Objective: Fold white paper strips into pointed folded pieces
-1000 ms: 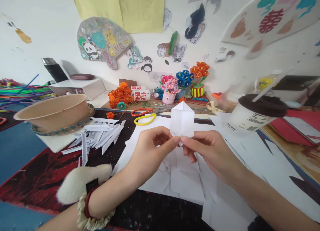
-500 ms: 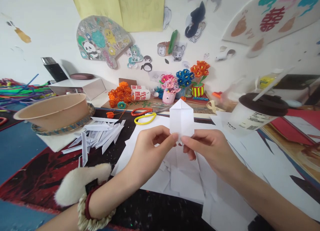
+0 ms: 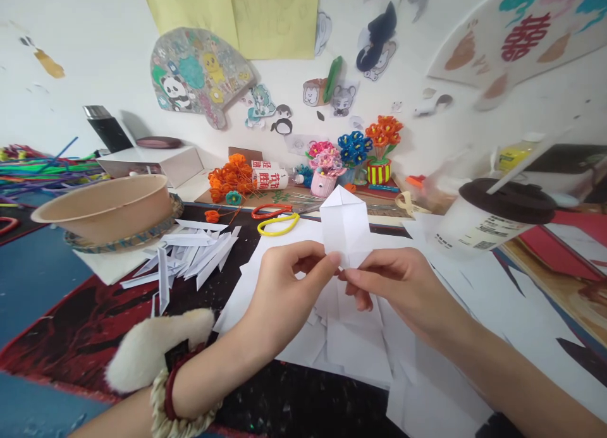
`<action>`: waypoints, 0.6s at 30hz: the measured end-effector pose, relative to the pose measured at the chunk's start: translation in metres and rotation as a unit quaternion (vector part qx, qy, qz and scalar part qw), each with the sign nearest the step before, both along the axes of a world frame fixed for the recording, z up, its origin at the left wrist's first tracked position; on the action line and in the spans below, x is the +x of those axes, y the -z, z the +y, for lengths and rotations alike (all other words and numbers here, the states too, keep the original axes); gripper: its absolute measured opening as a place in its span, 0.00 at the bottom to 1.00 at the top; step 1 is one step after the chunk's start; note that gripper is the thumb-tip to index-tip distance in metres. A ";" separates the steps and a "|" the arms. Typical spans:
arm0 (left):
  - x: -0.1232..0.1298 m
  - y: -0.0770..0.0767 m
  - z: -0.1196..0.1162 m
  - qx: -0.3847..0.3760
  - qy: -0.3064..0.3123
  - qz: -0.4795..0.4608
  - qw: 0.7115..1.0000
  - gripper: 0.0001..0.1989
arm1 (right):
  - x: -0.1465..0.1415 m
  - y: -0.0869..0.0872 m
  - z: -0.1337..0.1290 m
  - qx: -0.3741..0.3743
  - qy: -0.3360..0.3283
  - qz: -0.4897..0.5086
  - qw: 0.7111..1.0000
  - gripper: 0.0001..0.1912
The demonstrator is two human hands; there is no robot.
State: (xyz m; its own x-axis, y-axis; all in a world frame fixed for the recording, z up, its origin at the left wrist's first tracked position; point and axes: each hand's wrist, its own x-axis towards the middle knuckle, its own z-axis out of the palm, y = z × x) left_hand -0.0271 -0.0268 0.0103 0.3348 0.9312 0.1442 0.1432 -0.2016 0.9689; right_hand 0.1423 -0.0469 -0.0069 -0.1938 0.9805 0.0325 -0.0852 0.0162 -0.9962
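Note:
A small folded piece of white paper (image 3: 346,226) with a pointed top and creases down its middle stands upright between my hands. My left hand (image 3: 294,280) pinches its lower left edge between thumb and fingers. At the bottom right corner, my right hand (image 3: 393,280) grips the same paper, its thumb near the left thumb. Beneath both hands lie loose white paper sheets (image 3: 355,346). Left of them is a heap of narrow folded paper strips (image 3: 199,251). Scissors with red and yellow handles (image 3: 279,225) rest behind my left hand.
A beige basin (image 3: 104,204) stands at the left, near a white fluffy object (image 3: 142,352) beside my left forearm. A lidded cup with a straw (image 3: 493,220) stands at the right. Pipe-cleaner-like flowers (image 3: 232,176) and small flower pots (image 3: 378,170) line the wall.
The folded paper has tilted slightly, its lower right corner lifting clear of my right thumb, which has slid down a little. The whole view has shifted slightly.

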 end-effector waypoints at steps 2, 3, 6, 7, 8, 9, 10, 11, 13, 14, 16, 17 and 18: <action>0.000 0.000 0.000 0.004 0.001 0.000 1.000 0.12 | 0.000 0.000 0.000 0.002 -0.007 0.010 1.000 0.07; -0.001 0.001 0.001 0.004 0.002 -0.001 1.000 0.12 | 0.000 0.001 0.000 0.003 -0.011 0.014 1.000 0.07; -0.001 0.001 0.001 -0.001 0.009 -0.011 1.000 0.11 | 0.000 0.001 -0.001 -0.003 -0.019 0.025 1.000 0.06; -0.001 0.001 0.001 -0.004 0.010 -0.014 1.000 0.11 | 0.001 0.001 -0.002 -0.007 -0.020 0.026 0.999 0.06; -0.001 0.001 0.001 -0.006 0.010 -0.016 1.000 0.11 | 0.001 0.001 -0.002 -0.010 -0.023 0.027 0.999 0.06; -0.001 0.001 0.001 -0.007 0.009 -0.019 1.000 0.12 | 0.002 0.000 -0.002 -0.014 -0.027 0.028 0.999 0.07; -0.001 0.001 0.001 -0.008 0.008 -0.024 1.000 0.12 | 0.002 -0.001 -0.002 -0.017 -0.033 0.031 0.999 0.08; -0.001 0.001 0.001 -0.008 0.006 -0.030 0.999 0.11 | 0.003 -0.001 -0.001 -0.020 -0.043 0.034 0.998 0.09; -0.001 0.001 0.001 -0.011 0.004 -0.041 0.999 0.11 | 0.004 -0.003 0.000 -0.027 -0.062 0.041 0.997 0.13; -0.001 0.000 0.001 -0.012 0.003 -0.043 0.999 0.10 | 0.004 -0.004 0.001 -0.029 -0.068 0.043 0.996 0.14; -0.001 0.000 0.001 -0.013 0.002 -0.036 0.999 0.10 | 0.004 -0.004 0.002 -0.030 -0.070 0.038 0.996 0.15; -0.001 0.000 0.001 -0.011 0.001 -0.029 1.000 0.11 | 0.004 -0.004 0.002 -0.030 -0.064 0.033 0.997 0.15; -0.002 0.000 0.002 -0.008 0.000 -0.022 1.000 0.11 | 0.004 -0.003 0.002 -0.031 -0.057 0.026 0.998 0.14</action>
State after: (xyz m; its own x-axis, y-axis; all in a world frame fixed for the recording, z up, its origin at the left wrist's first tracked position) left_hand -0.0286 -0.0253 0.0105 0.3285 0.9336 0.1433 0.1008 -0.1855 0.9775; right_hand 0.1462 -0.0445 -0.0038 -0.3032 0.9528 -0.0155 -0.1346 -0.0589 -0.9891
